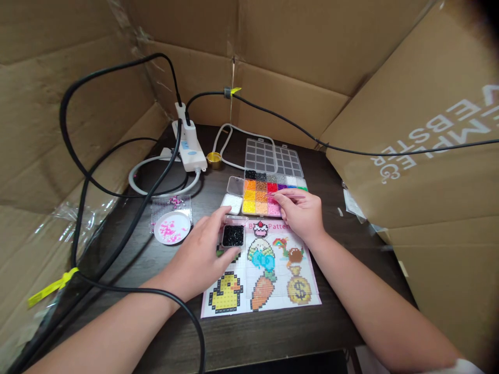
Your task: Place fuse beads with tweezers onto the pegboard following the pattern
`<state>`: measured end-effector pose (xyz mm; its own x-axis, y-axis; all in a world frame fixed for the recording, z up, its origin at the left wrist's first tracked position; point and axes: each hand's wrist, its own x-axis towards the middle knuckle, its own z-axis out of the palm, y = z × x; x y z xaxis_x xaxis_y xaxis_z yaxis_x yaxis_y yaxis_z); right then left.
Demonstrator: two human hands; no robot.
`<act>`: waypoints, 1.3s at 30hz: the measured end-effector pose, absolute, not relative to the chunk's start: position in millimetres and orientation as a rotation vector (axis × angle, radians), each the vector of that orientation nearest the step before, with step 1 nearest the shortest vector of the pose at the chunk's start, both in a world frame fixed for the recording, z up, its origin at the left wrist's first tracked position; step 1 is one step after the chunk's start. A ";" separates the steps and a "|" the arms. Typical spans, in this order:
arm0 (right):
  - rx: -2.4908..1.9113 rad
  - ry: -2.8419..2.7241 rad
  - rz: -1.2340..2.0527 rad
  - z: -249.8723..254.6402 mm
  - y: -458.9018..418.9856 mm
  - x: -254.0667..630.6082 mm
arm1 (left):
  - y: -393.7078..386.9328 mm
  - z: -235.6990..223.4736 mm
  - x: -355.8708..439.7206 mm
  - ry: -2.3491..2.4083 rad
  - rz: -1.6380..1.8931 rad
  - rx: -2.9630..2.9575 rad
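My left hand (205, 249) grips a small clear box of black beads (233, 236) between thumb and fingers, above the left part of the printed pattern sheet (286, 296). My right hand (300, 210) is closed in a pinch on thin tweezers (290, 196), held over the sorted bead case (249, 208). Its compartments hold yellow, orange, red, pink and other beads, and its clear gridded lid (257, 156) lies open behind. Left of the case stands an open small box of white beads (233, 204). The tweezer tips are too small to make out clearly.
A white dish with pink beads (181, 234) sits partly on a clear pegboard (158, 206) at the left. Behind are a white power strip (193, 153) and a gold cup (214, 160). Black cables (128, 254) loop across the left side. Cardboard walls (288, 98) enclose the table.
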<state>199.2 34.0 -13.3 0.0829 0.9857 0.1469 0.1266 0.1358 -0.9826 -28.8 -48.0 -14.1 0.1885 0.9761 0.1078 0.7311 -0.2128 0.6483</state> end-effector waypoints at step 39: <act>-1.271 -1.260 0.972 -9.6 32.8 198.0 | -50.0 -15.2 -30.4 1.594 0.713 2.036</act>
